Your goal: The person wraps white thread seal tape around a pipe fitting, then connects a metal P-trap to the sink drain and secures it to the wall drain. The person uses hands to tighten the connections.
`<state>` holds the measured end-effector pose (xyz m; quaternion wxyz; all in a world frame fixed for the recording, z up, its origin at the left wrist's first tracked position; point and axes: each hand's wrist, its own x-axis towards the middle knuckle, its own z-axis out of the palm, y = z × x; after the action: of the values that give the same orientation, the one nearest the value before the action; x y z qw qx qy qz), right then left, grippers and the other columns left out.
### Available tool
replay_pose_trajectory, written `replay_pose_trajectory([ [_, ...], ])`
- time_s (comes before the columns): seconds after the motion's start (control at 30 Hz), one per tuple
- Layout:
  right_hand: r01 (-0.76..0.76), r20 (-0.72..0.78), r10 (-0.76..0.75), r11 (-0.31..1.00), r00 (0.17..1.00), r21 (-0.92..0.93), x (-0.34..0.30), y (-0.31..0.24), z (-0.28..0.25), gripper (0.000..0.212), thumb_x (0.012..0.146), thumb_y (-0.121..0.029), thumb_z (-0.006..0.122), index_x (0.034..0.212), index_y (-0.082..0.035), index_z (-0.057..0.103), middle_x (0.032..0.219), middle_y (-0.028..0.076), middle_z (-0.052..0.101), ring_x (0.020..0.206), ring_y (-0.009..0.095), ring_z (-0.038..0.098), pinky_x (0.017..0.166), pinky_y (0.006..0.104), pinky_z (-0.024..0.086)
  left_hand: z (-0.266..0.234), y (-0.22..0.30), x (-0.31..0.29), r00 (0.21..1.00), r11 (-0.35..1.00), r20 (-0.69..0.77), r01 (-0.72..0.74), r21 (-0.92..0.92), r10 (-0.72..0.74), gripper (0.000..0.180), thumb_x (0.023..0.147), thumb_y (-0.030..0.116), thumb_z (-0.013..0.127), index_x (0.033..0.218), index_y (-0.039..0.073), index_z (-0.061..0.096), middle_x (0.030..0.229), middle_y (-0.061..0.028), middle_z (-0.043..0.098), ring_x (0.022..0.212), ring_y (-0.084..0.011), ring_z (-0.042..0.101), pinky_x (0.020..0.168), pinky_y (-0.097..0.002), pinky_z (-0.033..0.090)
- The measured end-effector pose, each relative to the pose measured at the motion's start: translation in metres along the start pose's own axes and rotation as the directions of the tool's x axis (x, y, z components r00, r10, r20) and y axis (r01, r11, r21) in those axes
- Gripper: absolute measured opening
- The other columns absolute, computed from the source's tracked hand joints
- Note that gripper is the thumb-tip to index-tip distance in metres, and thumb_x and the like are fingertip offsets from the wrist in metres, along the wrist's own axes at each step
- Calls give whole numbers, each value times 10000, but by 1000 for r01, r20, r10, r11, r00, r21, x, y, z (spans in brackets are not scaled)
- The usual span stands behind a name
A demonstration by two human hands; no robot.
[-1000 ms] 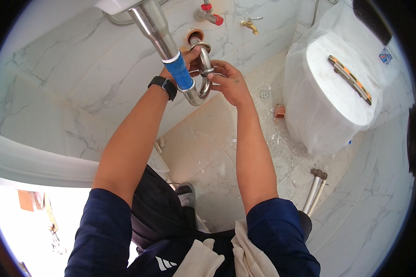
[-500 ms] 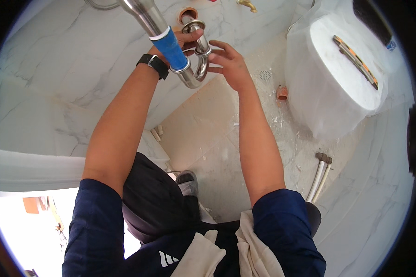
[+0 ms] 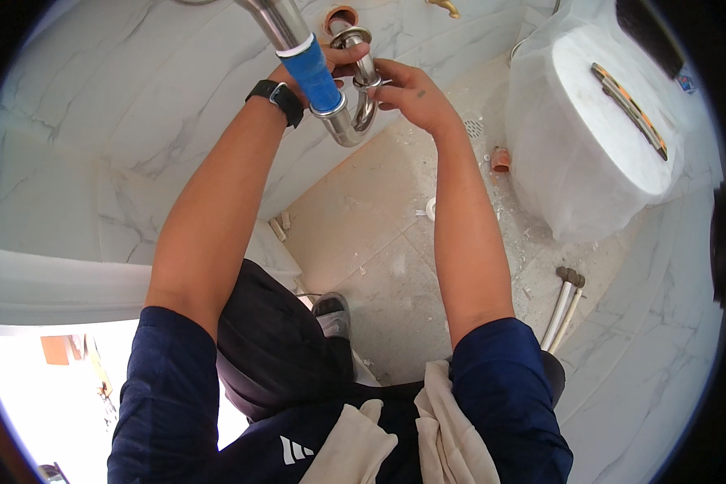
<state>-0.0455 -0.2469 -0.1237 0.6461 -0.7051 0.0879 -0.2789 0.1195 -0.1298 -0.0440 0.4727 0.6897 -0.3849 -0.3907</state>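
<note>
A shiny metal P-trap (image 3: 344, 129) curves in a U below a drain tube wrapped with a blue sleeve (image 3: 309, 77). My left hand (image 3: 337, 61) reaches behind the blue sleeve, its thumb and fingers closed around the trap's rising pipe just under the round wall flange (image 3: 351, 37). The sleeve hides part of that hand. From the other side, my right hand (image 3: 414, 97) has its fingertips closed on the collar (image 3: 368, 82) of the same pipe. Above the flange, the pipe runs toward an orange-brown pipe opening (image 3: 341, 16) in the marbled wall.
At right stands a plastic-wrapped toilet (image 3: 589, 145) with an orange-and-black utility knife (image 3: 631, 111) on its lid. A hammer (image 3: 569, 278) leans by the right wall. On the dusty floor are a short orange pipe stub (image 3: 501, 159), a drain grate (image 3: 473, 128) and debris.
My right hand's fingers have closed in on the collar, where they were more spread before. The view has shifted slightly. My left hand keeps its hold on the pipe.
</note>
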Motion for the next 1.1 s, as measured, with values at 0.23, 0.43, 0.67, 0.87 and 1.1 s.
replay_pose_trajectory([
  [0.23,22,-60,-16,994,998,107,-6,4,10,606,795,-204,829,1290,77,619,1087,158,729,929,207,712,800,342,582,1,1,-3,1000,999,4,27,-25,-27,514,836,568,810,1137,168,693,1081,29,683,1090,-113,582,936,-317,391],
  [0.43,-19,-414,-83,972,906,-235,-12,-2,42,738,646,-283,955,1178,65,580,968,178,707,865,275,713,766,368,573,2,0,-2,1000,999,-7,2,-42,-2,481,849,544,809,1110,159,687,1002,46,651,993,-96,571,893,-301,418],
  [0.67,-48,-247,72,994,966,103,-15,-8,34,832,726,-313,893,1365,52,506,998,177,702,859,256,711,789,360,567,-3,-2,6,1000,999,11,28,19,-28,473,886,536,774,1148,153,675,1020,51,652,1001,-97,587,901,-302,426],
  [0.87,-6,-283,-22,995,959,-98,-17,0,32,673,780,-198,840,1358,20,574,1024,146,708,848,220,702,777,340,568,3,4,-4,1000,999,5,13,-36,-12,473,859,564,789,1085,161,689,1016,47,658,951,-85,550,877,-290,400],
  [1.1,-57,-163,94,975,982,216,-16,-3,27,806,704,-227,908,1363,22,516,1031,172,689,884,237,700,781,360,572,3,6,-6,999,999,-16,27,-27,-28,418,848,544,811,1017,180,694,892,70,627,857,-71,514,803,-275,384],
])
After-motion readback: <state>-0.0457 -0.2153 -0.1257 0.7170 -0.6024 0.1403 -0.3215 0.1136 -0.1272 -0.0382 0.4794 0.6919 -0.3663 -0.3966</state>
